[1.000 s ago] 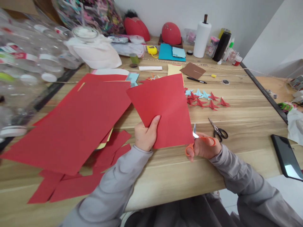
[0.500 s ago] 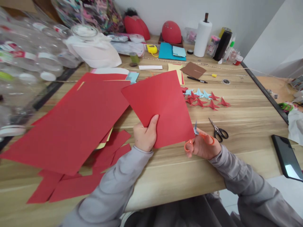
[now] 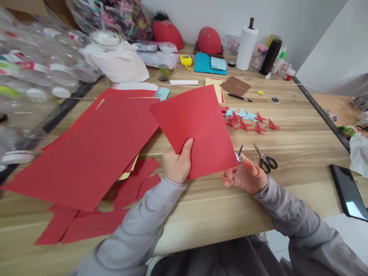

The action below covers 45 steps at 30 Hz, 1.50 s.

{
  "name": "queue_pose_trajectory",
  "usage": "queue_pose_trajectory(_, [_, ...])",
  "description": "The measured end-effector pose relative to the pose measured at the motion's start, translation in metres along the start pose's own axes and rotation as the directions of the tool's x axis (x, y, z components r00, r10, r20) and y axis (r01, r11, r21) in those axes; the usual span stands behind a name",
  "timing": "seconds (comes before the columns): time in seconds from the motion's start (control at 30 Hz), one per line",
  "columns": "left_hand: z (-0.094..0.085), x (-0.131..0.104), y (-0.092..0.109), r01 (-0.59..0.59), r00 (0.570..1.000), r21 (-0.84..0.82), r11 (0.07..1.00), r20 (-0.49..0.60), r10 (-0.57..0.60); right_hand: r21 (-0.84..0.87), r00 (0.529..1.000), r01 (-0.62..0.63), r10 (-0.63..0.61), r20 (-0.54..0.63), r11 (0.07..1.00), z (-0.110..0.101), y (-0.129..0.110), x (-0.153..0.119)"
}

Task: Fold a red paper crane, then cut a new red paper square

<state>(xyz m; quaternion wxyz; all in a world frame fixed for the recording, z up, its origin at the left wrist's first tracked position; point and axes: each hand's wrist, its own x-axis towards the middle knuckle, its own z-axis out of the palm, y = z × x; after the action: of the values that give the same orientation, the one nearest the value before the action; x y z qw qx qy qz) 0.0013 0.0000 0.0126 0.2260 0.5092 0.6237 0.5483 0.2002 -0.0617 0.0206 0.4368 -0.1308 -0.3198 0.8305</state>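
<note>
Pinched under the thumb of my left hand (image 3: 177,163) is a red sheet of paper (image 3: 201,126), tilted above the table. My right hand (image 3: 245,178) has its fingers in the handles of orange-handled scissors (image 3: 251,167), whose blades stand apart at the sheet's lower right corner. Part of the scissors is hidden behind the paper. Large red sheets (image 3: 89,149) lie to the left, with red offcuts (image 3: 94,226) beneath and in front of them. Beyond my right hand sit several small folded red paper shapes (image 3: 258,127) and light blue ones (image 3: 250,115).
Black-handled scissors (image 3: 267,163) lie just past my right hand, and a phone (image 3: 347,191) rests at the right edge. Plastic bottles (image 3: 37,73) crowd the left side. Along the back stand a paper towel roll (image 3: 246,48), a yellow tape measure (image 3: 186,60) and a blue folded sheet (image 3: 202,63).
The scissors' blades have spread wider and turned slightly at the paper's corner. The red sheet and my left hand have barely shifted; the view has moved a little.
</note>
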Motion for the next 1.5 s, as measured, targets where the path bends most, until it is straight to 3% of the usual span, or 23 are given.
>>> queue_pose_trajectory(0.17, [-0.0015, 0.001, -0.0004, -0.016, 1.0, 0.006, 1.0, -0.002, 0.016, -0.017, 1.0, 0.0, 0.0, -0.003, 1.0, -0.0013, -0.0014, -0.0007])
queue_pose_trajectory(0.37, [-0.0007, 0.0002, 0.0007, -0.023, 1.0, -0.031, 0.999, 0.021, 0.024, -0.019, 0.993, -0.104, 0.105, 0.05, 0.994, -0.0064, -0.004, -0.0019])
queue_pose_trajectory(0.53, [-0.0007, -0.0029, 0.0056, -0.02, 0.999, -0.025, 0.999, 0.029, 0.02, -0.002, 0.992, -0.068, 0.068, 0.104, 0.998, -0.0077, -0.0039, -0.0026])
queue_pose_trajectory(1.1, [-0.0023, -0.0004, 0.0028, -0.012, 1.0, 0.034, 0.999, 0.02, 0.011, -0.078, 0.994, 0.01, -0.019, -0.107, 0.997, 0.0005, -0.0029, -0.0016])
queue_pose_trajectory(1.5, [-0.0043, -0.003, 0.0074, -0.072, 0.993, 0.018, 0.997, 0.092, 0.07, -0.081, 0.998, -0.069, 0.07, 0.005, 0.994, -0.0077, -0.0069, -0.0034])
